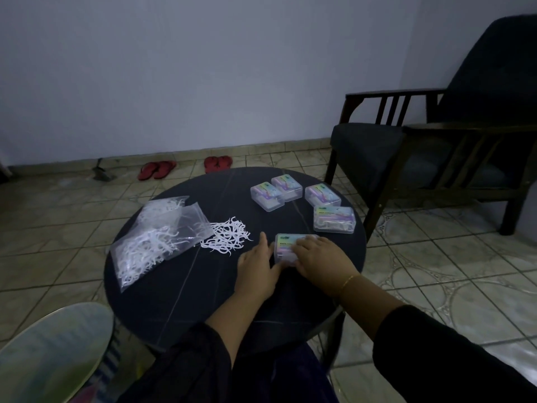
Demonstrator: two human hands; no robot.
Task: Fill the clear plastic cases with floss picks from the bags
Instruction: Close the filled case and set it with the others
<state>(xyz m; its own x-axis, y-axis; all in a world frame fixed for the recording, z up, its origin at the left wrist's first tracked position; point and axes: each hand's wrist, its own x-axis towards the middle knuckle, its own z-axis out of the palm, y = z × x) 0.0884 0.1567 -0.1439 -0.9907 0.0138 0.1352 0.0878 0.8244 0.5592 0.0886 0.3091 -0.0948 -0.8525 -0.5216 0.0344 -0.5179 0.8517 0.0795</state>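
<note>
A clear plastic case [286, 244] with a pastel label lies near the front right of the round dark table [203, 301]. My left hand [257, 264] touches its left side, index finger stretched forward. My right hand [319, 258] lies on top of the case with its fingers bent over the lid. Several more cases stand behind: a pair [276, 191], one [322, 194] and one [334, 219]. A loose heap of white floss picks [228, 235] lies at the table's middle. Two clear bags of picks [157, 237] lie to the left.
A dark wooden armchair [436, 146] stands right of the table. Two pairs of red sandals [157, 169] [218, 163] sit on the tiled floor by the wall. A pale round object [49, 353] fills the lower left corner.
</note>
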